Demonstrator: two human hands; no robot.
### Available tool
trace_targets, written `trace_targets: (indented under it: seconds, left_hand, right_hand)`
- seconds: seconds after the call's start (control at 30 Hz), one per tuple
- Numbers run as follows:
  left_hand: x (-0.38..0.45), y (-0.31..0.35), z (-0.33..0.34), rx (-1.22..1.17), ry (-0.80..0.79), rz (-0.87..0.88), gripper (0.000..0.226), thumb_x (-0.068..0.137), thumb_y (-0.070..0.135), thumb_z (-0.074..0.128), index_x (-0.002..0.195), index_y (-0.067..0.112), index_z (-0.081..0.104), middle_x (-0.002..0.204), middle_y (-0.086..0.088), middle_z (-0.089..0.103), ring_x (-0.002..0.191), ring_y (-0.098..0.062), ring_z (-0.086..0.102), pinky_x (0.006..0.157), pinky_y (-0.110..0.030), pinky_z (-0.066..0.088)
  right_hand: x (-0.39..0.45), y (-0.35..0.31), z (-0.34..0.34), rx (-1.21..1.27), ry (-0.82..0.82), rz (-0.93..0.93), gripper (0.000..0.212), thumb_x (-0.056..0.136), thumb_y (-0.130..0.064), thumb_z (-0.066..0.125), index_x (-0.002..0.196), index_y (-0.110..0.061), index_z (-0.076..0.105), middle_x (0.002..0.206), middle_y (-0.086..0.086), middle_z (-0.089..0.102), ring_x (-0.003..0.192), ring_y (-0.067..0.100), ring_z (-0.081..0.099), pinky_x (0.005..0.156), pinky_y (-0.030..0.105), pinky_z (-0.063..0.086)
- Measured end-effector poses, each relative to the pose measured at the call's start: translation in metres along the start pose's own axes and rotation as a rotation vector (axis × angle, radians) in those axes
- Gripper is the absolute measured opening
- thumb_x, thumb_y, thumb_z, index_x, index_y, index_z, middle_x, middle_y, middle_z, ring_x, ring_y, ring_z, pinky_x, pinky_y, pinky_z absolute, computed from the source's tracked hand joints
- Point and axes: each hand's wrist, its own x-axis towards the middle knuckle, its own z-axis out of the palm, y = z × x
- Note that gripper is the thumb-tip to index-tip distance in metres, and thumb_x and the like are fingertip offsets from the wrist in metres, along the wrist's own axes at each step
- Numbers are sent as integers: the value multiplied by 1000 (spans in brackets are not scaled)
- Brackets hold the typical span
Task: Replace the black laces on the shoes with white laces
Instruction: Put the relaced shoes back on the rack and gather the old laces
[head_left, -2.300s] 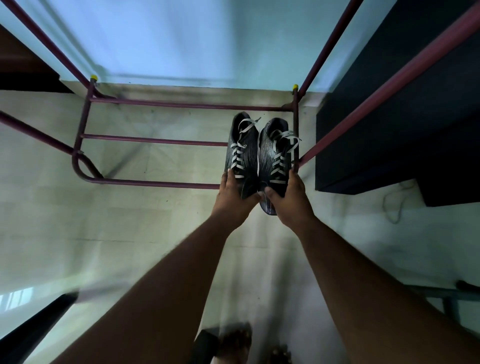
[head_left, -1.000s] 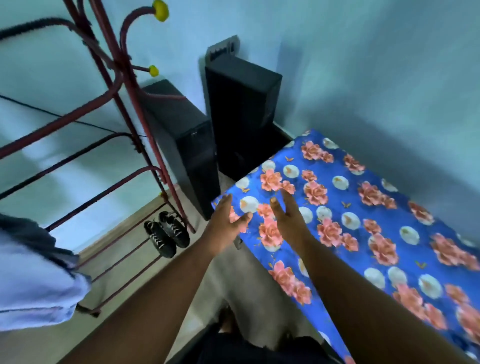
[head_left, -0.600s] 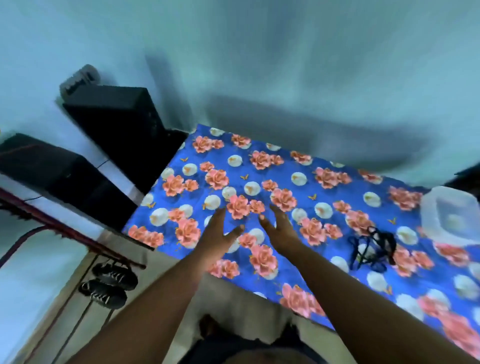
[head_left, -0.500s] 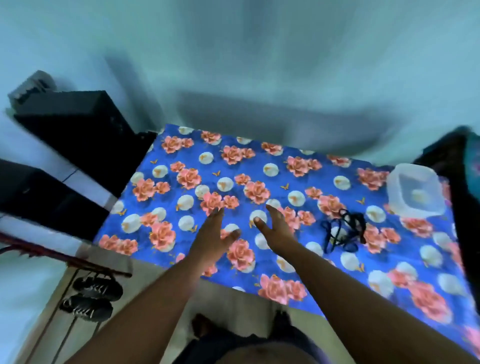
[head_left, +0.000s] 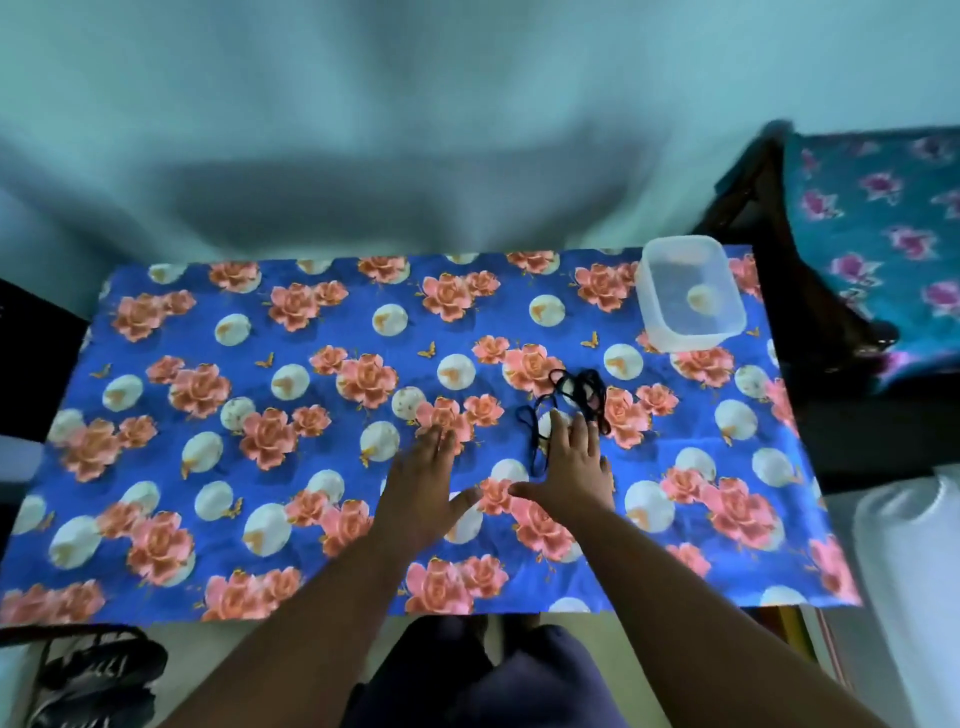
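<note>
Shoes (head_left: 88, 680) on floor at lower left edge, blurred, both hands released and flat over floral surface (head_left: 208, 467), left hand (head_left: 423, 488), right hand (head_left: 571, 467) fingertips at tangled black laces (head_left: 574, 400), clear tub (head_left: 688, 291) beyond, far right corner.

Cloth (head_left: 171, 467) over the table: smooth, faintly glossy print of roses on blue. Box (head_left: 688, 293): frosted translucent plastic, smooth. Black laces (head_left: 576, 395): thin matt cord. Wall (head_left: 415, 104): plain matt paint. Bedsheet (head_left: 883, 234): soft printed fabric
</note>
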Motion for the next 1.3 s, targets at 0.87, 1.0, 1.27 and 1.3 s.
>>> trace_targets:
  seconds: [0.87,1.0,1.27,1.3]
  left_hand:
    - [104,-4,31,300,-207,166,113,86,67,61,163,19,-7,170,-8,-15,157,-34,-8,117,-70,7]
    - [104,7,23,259,-199,120,113,86,67,62,163,21,-5,170,-5,-15,158,-31,-7,120,-66,7]
    - [135,72,2,224,-259,46,107,93,73,47,160,22,-19,166,-7,-30,156,-26,-17,122,-61,7]
    - [139,80,1,233,-265,47,106,93,73,45,160,22,-19,165,-7,-30,156,-27,-16,122,-61,8]
  right_hand:
    - [90,39,-8,-278,48,-210,29,93,-9,61,119,-20,63,114,5,55,109,31,58,76,40,52]
    - [92,50,-30,-21,31,-155,26,93,-5,57,111,-16,71,106,6,64,97,29,64,73,34,49]
    - [107,68,-159,595,227,-81,14,93,-12,71,92,-27,72,76,-10,75,69,4,71,67,26,56]
    - [111,71,-177,618,258,-87,14,92,-12,72,93,-26,72,76,-10,75,69,3,71,68,26,57]
